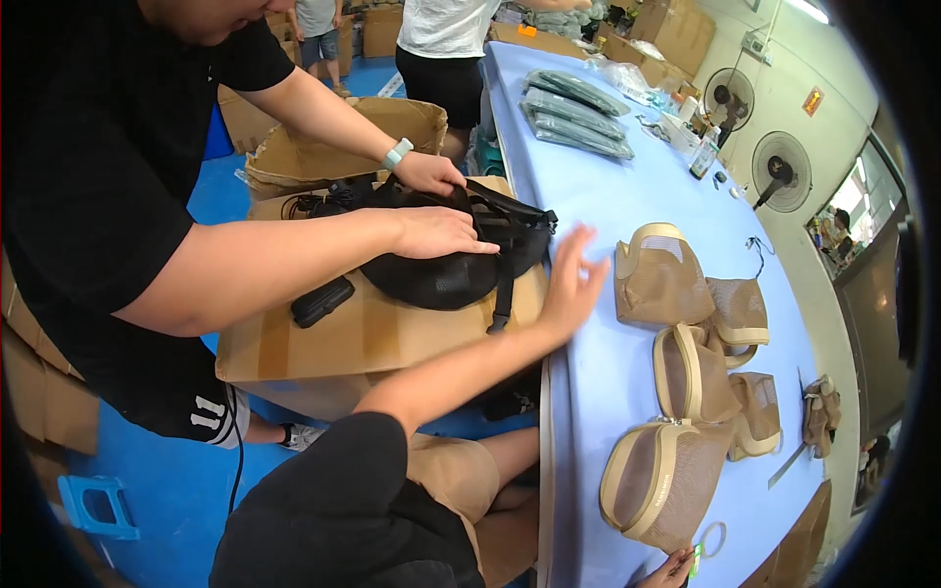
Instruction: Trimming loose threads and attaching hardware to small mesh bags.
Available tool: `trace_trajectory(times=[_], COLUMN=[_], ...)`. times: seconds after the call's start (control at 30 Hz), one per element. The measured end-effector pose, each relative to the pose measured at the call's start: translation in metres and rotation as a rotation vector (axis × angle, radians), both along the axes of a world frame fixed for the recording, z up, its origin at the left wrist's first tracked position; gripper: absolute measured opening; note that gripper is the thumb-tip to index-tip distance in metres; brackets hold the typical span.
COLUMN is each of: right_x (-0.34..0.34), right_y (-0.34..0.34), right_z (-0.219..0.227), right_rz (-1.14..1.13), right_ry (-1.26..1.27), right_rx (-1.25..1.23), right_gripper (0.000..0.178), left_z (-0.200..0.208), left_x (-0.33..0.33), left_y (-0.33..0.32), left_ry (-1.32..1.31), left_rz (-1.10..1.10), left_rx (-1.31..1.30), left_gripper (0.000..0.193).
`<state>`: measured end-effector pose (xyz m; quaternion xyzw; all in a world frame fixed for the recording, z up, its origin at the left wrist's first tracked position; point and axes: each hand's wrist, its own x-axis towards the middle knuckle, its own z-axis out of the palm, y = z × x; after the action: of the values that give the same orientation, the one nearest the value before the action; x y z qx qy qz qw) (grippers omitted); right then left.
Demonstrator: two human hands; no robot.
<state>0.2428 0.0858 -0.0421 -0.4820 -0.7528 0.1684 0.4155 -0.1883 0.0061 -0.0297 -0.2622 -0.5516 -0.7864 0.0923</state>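
Observation:
My left hand [574, 284] is raised over the table's near edge, fingers apart and smeared by motion, with nothing in it. It is between a black bag [431, 269] and several tan mesh zip pouches [667, 279]. At the lower edge my right hand [670, 569] pinches a small green item [697, 561] whose kind I cannot make out. A pale ring [715, 538] shows beside it. The nearest pouch [659, 485], trimmed in beige, stands just above that hand. Both hands of a co-worker [441, 233] press on the black bag.
The black bag rests on a cardboard box [294, 338], with a small black case [322, 302] beside it. On the blue-covered table [588, 206] lie bagged dark-green packs [578, 113] and a bottle [704, 155]. Fans [781, 174] stand along the wall. A blue stool [98, 507] is at lower left.

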Motion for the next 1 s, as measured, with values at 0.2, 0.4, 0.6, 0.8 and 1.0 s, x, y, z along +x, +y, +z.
trace_trajectory(times=[0.2, 0.4, 0.6, 0.8, 1.0], right_x=[0.0, 0.001, -0.003, 0.007, 0.016], right_y=[0.002, 0.002, 0.0, 0.008, 0.016], right_z=[-0.002, -0.003, 0.002, -0.011, -0.021], right_rz=[0.031, 0.007, -0.01, -0.023, -0.032], right_ry=[0.038, 0.033, 0.029, 0.039, 0.045], right_rx=[-0.027, -0.034, -0.063, -0.086, -0.121], right_gripper=[0.025, 0.027, 0.032, 0.037, 0.039], left_z=[-0.041, -0.062, -0.009, 0.008, 0.017], left_x=[-0.122, -0.135, -0.104, -0.099, -0.103], left_y=[0.05, 0.04, 0.007, -0.001, -0.001], left_ry=[-0.548, -0.724, -0.635, -0.559, -0.44], left_rz=[0.408, 0.145, -0.106, -0.257, -0.437], left_rx=[-0.195, -0.289, 0.355, 0.485, 0.626], left_gripper=[0.073, 0.04, 0.023, 0.015, 0.031])
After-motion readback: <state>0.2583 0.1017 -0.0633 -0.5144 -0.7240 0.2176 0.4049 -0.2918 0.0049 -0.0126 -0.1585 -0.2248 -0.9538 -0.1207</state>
